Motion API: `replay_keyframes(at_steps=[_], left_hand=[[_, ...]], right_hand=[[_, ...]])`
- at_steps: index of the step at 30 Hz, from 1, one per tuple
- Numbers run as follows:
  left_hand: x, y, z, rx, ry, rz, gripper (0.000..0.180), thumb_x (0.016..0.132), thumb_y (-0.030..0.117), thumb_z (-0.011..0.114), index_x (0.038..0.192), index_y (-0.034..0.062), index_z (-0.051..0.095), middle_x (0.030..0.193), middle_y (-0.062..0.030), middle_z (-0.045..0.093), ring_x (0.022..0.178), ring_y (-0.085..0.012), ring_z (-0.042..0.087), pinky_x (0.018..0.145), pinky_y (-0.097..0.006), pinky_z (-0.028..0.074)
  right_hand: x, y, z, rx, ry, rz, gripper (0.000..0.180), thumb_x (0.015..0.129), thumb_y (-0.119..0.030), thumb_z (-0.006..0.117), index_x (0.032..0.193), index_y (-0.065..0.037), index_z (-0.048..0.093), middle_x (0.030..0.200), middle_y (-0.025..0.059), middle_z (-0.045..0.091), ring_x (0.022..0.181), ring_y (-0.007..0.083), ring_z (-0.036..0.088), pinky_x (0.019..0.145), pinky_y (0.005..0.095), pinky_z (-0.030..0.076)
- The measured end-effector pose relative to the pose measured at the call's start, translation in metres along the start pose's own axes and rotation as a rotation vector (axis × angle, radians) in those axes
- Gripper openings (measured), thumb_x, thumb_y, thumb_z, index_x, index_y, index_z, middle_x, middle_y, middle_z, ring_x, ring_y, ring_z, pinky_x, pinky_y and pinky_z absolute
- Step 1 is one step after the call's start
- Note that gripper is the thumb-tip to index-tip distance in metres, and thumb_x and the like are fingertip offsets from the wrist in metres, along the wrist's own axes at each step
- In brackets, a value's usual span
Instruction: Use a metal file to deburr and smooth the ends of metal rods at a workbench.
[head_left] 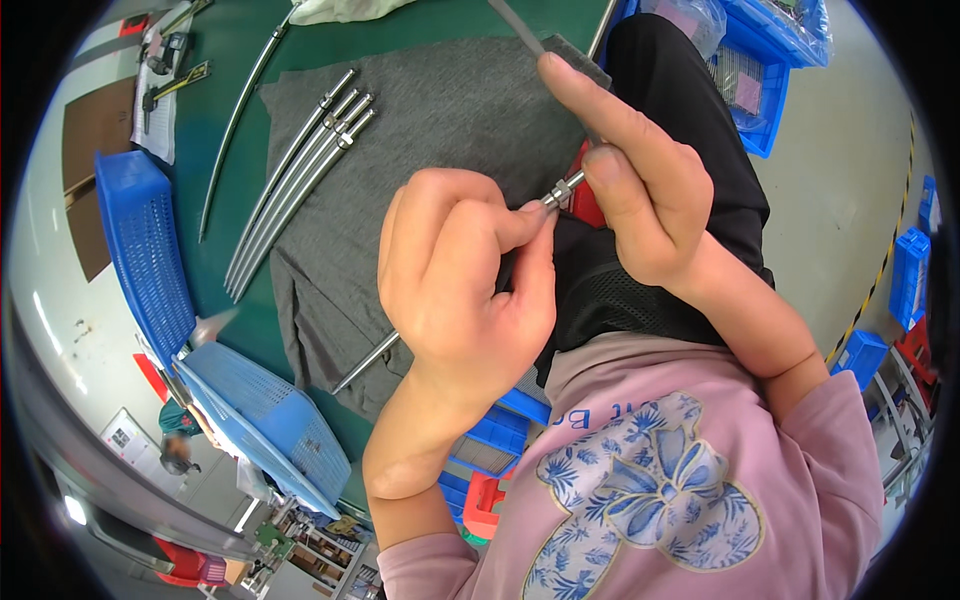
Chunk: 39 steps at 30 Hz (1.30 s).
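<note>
The thin metal rod [372, 357] we held ran on a slant, its lower end showing below our left hand [460, 290] over the near edge of the grey cloth [440, 110], its upper end rising toward the right and ending in a small threaded fitting [562, 190]. Most of its length was hidden behind our left palm. That fitting sat exactly between our two hands, and it was the point both sets of fingers met. Our left thumb and forefinger were pinched on the rod just below the fitting, the other left fingers curled around the shaft. Our right hand [640, 200] came at the tip from the far right side, thumb pressed against the fitting, forefinger stretched out straight toward the cloth's far edge; whether its remaining fingers gripped anything we could not tell. So the rod's long axis pointed from lower left up into our right thumb, and both hands were touching it.

Further left on the cloth lay four similar rods [290, 185] side by side, fittings toward the far edge. On the green worktop [225, 270], another long curved rod [230, 130] lay apart, and blue baskets [145, 250] stood at the left edge.
</note>
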<state>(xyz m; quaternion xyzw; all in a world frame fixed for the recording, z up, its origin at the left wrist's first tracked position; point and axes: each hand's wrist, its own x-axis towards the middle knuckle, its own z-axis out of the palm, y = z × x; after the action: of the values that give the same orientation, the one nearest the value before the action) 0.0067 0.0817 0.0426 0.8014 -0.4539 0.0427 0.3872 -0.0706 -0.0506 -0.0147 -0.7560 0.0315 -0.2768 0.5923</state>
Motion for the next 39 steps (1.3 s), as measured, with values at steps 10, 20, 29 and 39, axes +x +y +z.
replay_keyframes(at_steps=[10,20,29,39], left_hand=[[0.0,0.002,0.0,-0.003,-0.001,0.001,0.025,0.055,-0.008,0.073,0.067,0.0037,0.054,0.069,-0.008,0.051,0.059,-0.0233,0.049,0.051,-0.032,0.038],[0.0,0.003,0.0,0.012,-0.011,0.013,0.025,0.055,-0.008,0.072,0.066,0.0037,0.053,0.069,-0.0076,0.051,0.059,-0.0229,0.049,0.05,-0.032,0.037],[-0.001,-0.002,0.003,0.022,0.049,0.011,0.022,0.058,-0.006,0.074,0.069,0.0041,0.057,0.071,-0.0075,0.053,0.059,-0.0226,0.05,0.052,-0.031,0.038],[0.003,-0.004,-0.001,0.028,0.042,-0.024,0.016,0.065,-0.001,0.07,0.079,0.0033,0.064,0.074,-0.0072,0.054,0.061,-0.0219,0.051,0.054,-0.031,0.039]], right_hand=[[0.001,0.012,0.01,0.037,0.156,-0.163,0.041,0.087,0.0,0.049,0.128,0.002,0.051,0.114,0.0136,0.063,0.07,0.0144,0.054,0.063,0.0237,0.044],[-0.002,0.006,-0.001,0.005,-0.005,-0.088,0.04,0.09,-0.001,0.04,0.126,0.016,0.044,0.127,0.0275,0.052,0.12,0.0312,0.052,0.101,0.0332,0.039],[-0.001,0.008,-0.002,-0.008,0.085,-0.116,0.042,0.087,0.0,0.046,0.129,0.007,0.048,0.115,0.0186,0.062,0.063,0.0118,0.057,0.061,0.0226,0.046],[-0.047,-0.009,-0.022,-0.193,-0.013,-0.124,0.058,0.069,0.004,0.052,0.127,0.003,0.053,0.06,0.0069,0.055,0.04,0.0177,0.045,0.042,0.0292,0.036]])
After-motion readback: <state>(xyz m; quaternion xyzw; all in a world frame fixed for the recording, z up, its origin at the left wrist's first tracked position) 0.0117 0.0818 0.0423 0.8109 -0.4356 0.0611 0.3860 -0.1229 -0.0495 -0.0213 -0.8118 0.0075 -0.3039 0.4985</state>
